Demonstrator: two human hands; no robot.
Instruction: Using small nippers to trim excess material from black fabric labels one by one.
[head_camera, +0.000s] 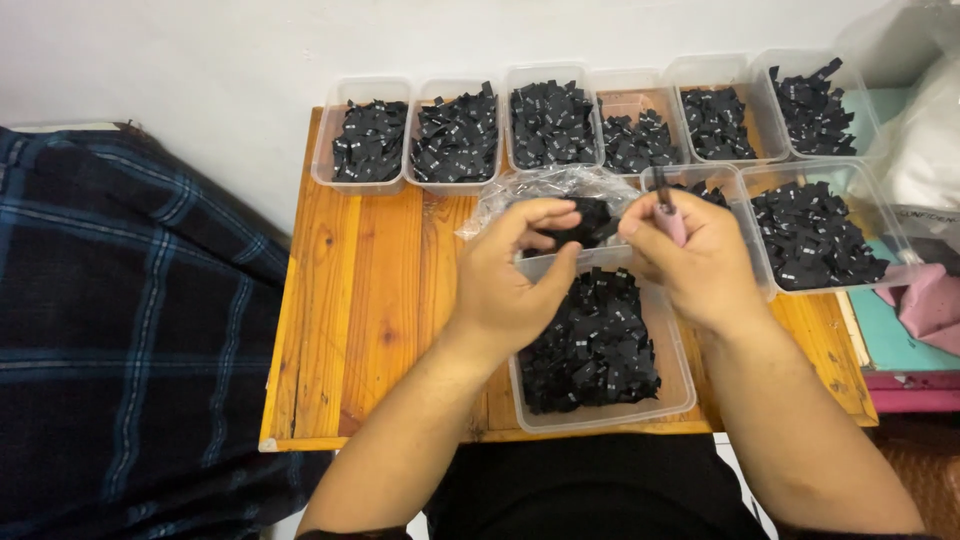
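Observation:
My left hand (515, 275) pinches a small bundle of black fabric labels (583, 224) above a clear plastic tub (681, 385) full of the same black labels. My right hand (695, 255) is closed around a small pink tool (671, 221) with a dark tip, held right beside the bundle. Both hands hover over the middle of a low wooden table (370, 300). A crumpled clear plastic bag (540, 187) lies just behind the hands.
Several clear tubs of black labels line the table's far edge (369, 140), with another large tub (815, 235) at the right. A dark plaid cloth (130, 320) lies to the left. White bags (925, 140) and pink fabric (930, 305) sit at the right.

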